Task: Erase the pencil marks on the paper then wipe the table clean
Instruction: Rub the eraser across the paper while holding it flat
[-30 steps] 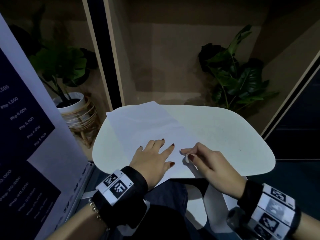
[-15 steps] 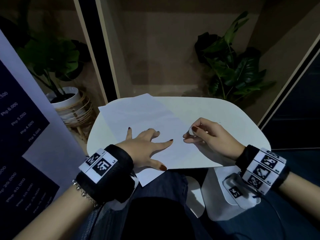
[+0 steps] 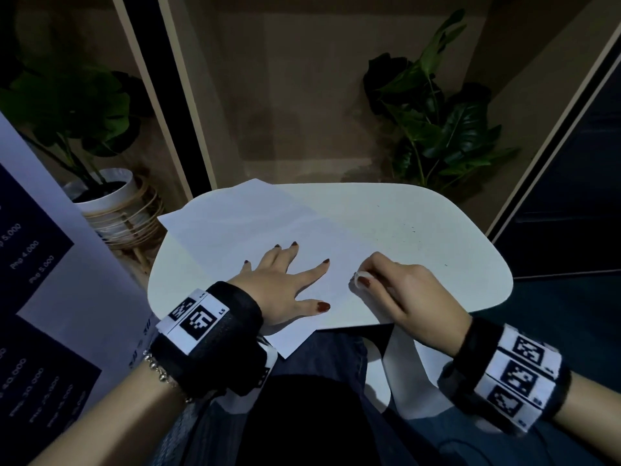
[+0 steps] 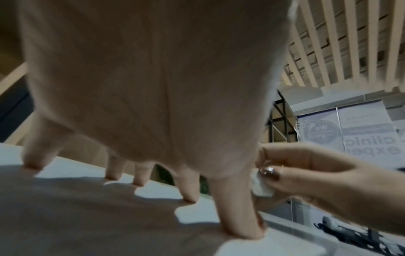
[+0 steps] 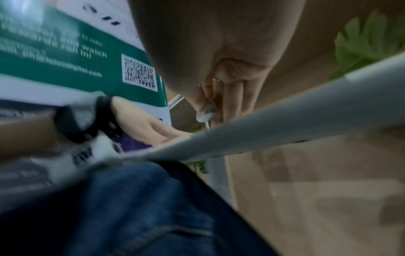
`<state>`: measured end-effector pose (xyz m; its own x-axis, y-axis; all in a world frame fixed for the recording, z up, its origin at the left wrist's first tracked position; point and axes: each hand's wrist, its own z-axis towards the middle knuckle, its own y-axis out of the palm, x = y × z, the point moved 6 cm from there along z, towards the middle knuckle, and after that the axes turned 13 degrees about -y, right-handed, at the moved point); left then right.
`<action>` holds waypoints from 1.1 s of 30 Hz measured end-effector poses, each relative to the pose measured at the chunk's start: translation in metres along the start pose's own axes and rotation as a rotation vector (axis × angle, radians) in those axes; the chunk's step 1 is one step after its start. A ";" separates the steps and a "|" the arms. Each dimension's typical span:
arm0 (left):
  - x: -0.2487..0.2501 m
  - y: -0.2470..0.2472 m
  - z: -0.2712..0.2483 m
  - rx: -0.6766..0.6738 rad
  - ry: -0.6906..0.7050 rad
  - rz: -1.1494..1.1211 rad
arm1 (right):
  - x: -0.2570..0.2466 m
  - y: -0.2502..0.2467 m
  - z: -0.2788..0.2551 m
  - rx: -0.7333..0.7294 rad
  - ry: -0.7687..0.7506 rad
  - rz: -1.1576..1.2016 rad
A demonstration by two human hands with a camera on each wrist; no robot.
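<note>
A white sheet of paper [image 3: 248, 227] lies across the left half of the small white table [image 3: 420, 230], one corner hanging over the near edge. My left hand [image 3: 285, 280] lies flat on the sheet with its fingers spread and pressed down [image 4: 188, 187]. My right hand [image 3: 396, 287] pinches a small white eraser [image 3: 360, 277] between thumb and fingers at the sheet's right part, just right of the left hand. The left wrist view shows the eraser [image 4: 262, 188] held a little above the paper. I cannot make out pencil marks on the sheet.
Small dark specks [image 3: 408, 228] dot the table's right side. Potted plants stand beyond the table at the left [image 3: 100, 193] and right [image 3: 437, 129]. A printed banner [image 3: 40, 297] stands close on my left. My knees in jeans [image 5: 142, 207] are under the near edge.
My right hand with the eraser has shifted across the paper's right part, toward me over the last half second. The left hand stays flat on the sheet. The head view has shifted.
</note>
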<state>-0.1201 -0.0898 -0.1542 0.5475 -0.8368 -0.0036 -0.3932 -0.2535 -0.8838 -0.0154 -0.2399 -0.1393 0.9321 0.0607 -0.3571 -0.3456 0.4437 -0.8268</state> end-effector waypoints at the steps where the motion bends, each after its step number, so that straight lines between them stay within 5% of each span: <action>1: 0.000 -0.001 0.001 -0.002 -0.004 0.004 | 0.005 -0.002 0.000 0.008 0.003 0.010; 19: -0.001 -0.003 0.000 -0.112 0.134 -0.037 | 0.033 -0.014 0.016 0.069 0.202 0.282; 33: -0.007 -0.004 0.003 -0.099 0.164 -0.076 | 0.033 -0.011 0.021 0.073 0.215 0.083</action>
<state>-0.1199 -0.0813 -0.1525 0.4545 -0.8789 0.1450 -0.4305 -0.3592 -0.8280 0.0211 -0.2237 -0.1328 0.8536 -0.0881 -0.5134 -0.4043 0.5093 -0.7597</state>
